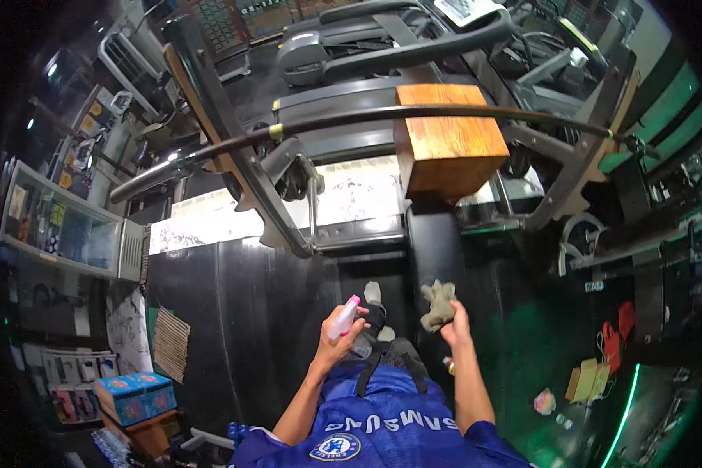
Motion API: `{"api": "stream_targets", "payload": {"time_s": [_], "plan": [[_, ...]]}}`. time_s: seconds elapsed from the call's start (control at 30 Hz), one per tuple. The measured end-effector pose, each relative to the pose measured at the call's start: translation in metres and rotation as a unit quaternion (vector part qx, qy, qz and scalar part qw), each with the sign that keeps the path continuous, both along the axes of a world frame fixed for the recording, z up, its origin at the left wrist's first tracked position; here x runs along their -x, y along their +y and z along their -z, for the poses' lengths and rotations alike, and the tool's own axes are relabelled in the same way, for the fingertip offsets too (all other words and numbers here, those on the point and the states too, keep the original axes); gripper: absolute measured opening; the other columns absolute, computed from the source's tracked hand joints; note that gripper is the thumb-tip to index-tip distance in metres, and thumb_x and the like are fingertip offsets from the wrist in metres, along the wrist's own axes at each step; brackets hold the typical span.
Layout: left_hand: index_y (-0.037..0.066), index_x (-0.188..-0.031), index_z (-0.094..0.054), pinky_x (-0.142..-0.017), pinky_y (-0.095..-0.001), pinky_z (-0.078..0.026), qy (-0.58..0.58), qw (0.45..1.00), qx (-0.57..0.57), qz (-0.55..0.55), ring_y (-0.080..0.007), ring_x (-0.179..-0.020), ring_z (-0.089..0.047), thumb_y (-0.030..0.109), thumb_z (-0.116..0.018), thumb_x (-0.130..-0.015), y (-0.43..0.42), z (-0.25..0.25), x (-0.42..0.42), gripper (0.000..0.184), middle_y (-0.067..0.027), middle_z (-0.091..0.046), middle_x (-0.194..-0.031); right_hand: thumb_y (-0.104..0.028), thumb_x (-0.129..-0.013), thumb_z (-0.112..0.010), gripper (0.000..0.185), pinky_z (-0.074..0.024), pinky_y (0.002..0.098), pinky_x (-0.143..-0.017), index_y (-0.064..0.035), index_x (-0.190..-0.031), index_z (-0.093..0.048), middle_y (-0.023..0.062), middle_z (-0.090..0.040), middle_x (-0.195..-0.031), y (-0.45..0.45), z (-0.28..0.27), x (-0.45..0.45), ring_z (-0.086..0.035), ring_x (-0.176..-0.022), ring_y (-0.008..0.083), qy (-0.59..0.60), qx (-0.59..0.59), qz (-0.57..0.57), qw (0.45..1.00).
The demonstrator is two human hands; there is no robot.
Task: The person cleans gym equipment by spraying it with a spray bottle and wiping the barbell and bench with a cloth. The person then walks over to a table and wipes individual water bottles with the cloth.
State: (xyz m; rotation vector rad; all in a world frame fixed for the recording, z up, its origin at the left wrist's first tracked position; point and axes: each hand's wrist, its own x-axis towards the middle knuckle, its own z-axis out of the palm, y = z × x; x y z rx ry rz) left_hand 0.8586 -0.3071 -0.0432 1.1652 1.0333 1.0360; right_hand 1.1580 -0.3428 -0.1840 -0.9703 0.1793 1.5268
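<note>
My left hand [351,327] is wrapped round a clear spray bottle [340,324] with a pink nozzle, held upright in front of my body. A crumpled grey-brown cloth [438,306] hangs from my right hand [458,324], its fingers closed on one side of it. Just beyond the cloth runs a black padded bench [437,246]. At its far end stands a brown wooden box [454,148]. The bench lies nearer to my right hand than to my left.
A long barbell [327,121] rests across a rack [249,171] ahead of me, passing in front of the wooden box. Treadmills [335,101] stand behind. At left are a glass-fronted fridge [62,218] and a blue carton [136,396]. An open cardboard box [587,381] sits at right.
</note>
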Motion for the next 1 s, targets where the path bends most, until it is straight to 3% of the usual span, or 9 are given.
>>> {"api": "stream_targets", "payload": {"time_s": [0.17,0.23,0.37,0.47,0.5,0.6,0.7,0.87,1.0], "plan": [[-0.002,-0.116,-0.059,-0.069,-0.0272,-0.057,0.021,0.998,0.044,0.045,-0.0149,-0.078,-0.069,0.012,-0.064,-0.093,-0.019,0.011,0.0,0.027,-0.0094,-0.068,-0.1,-0.013,-0.096,-0.054,0.019,-0.0469,0.0355,-0.093,-0.0052,-0.111,-0.062,0.0068,-0.063,-0.109,-0.096,0.014,0.026,-0.059,-0.103,0.0179,-0.324,0.076,-0.069,0.941],[-0.002,-0.114,-0.06,-0.067,-0.0267,-0.057,0.011,0.997,0.06,0.056,-0.0138,-0.075,-0.068,0.011,-0.063,-0.094,-0.024,0.019,-0.002,0.024,-0.0089,-0.068,-0.099,-0.01,-0.093,-0.06,0.013,-0.0442,0.0345,-0.098,-0.0014,-0.102,-0.064,0.0082,-0.066,-0.114,-0.11,0.006,0.033,-0.059,-0.112,0.0207,-0.469,0.134,-0.126,0.864],[-0.002,-0.111,-0.06,-0.065,-0.0258,-0.056,0.007,0.995,0.077,0.055,-0.0123,-0.071,-0.067,0.01,-0.062,-0.094,-0.022,0.029,-0.003,0.021,-0.0084,-0.068,-0.098,-0.005,-0.09,-0.061,0.019,-0.0375,0.0398,-0.108,0.0032,-0.107,-0.064,0.012,-0.056,-0.139,-0.117,-0.035,0.039,-0.046,-0.134,0.0341,-0.726,-0.009,-0.194,0.659],[-0.003,-0.11,-0.06,-0.063,-0.0256,-0.056,0.0,0.993,0.097,0.06,-0.0121,-0.069,-0.066,0.009,-0.061,-0.094,-0.02,0.038,0.001,0.02,-0.0082,-0.068,-0.097,-0.012,-0.095,-0.058,0.019,-0.0297,0.0451,-0.114,-0.0025,-0.108,-0.067,0.0147,-0.055,-0.139,-0.107,-0.062,0.043,-0.044,-0.136,0.0337,-0.674,-0.01,-0.183,0.715],[-0.003,-0.109,-0.06,-0.063,-0.0257,-0.056,-0.002,0.994,0.094,0.063,-0.0122,-0.068,-0.066,0.009,-0.061,-0.094,-0.016,0.043,0.001,0.019,-0.0081,-0.068,-0.097,-0.014,-0.098,-0.056,0.021,-0.0362,0.0446,-0.109,-0.0025,-0.112,-0.066,0.0158,-0.062,-0.129,-0.106,-0.059,0.047,-0.052,-0.127,0.0317,-0.65,-0.002,-0.12,0.75],[-0.001,-0.111,-0.059,-0.064,-0.0287,-0.058,0.0,0.993,0.097,0.072,-0.0129,-0.074,-0.065,0.009,-0.062,-0.094,-0.01,0.061,0.002,0.02,-0.0088,-0.067,-0.098,-0.016,-0.101,-0.052,0.026,-0.043,0.0418,-0.103,-0.0037,-0.123,-0.06,0.0137,-0.063,-0.121,-0.092,-0.051,0.052,-0.059,-0.115,0.0273,-0.432,0.017,0.083,0.898],[-0.001,-0.109,-0.06,-0.06,-0.0271,-0.056,-0.023,0.994,0.097,0.053,-0.0123,-0.069,-0.065,0.008,-0.062,-0.094,0.002,0.074,0.0,0.019,-0.0072,-0.066,-0.092,-0.041,-0.101,-0.047,0.043,-0.0512,0.0412,-0.094,-0.0093,-0.13,-0.053,0.0101,-0.059,-0.123,-0.069,-0.067,0.06,-0.06,-0.109,0.0269,-0.106,0.024,0.203,0.973],[-0.003,-0.116,-0.061,-0.057,-0.0252,-0.053,-0.04,0.987,0.152,0.016,-0.011,-0.061,-0.062,0.01,-0.065,-0.092,0.027,0.099,-0.02,0.027,-0.0036,-0.064,-0.085,-0.055,-0.088,-0.06,0.058,-0.0544,0.043,-0.092,-0.0115,-0.126,-0.06,0.0114,-0.063,-0.124,-0.043,-0.06,0.057,-0.062,-0.111,0.0299,0.32,-0.046,0.169,0.931],[-0.002,-0.118,-0.061,-0.058,-0.0261,-0.055,-0.041,0.991,0.123,0.026,-0.01,-0.064,-0.062,0.01,-0.065,-0.093,0.047,0.138,-0.039,0.028,-0.0039,-0.064,-0.087,-0.051,-0.091,-0.058,0.059,-0.0414,0.0611,-0.105,-0.0135,-0.136,-0.051,0.0109,-0.055,-0.134,-0.024,-0.054,0.049,-0.055,-0.119,0.036,0.213,-0.063,0.16,0.962]]}}
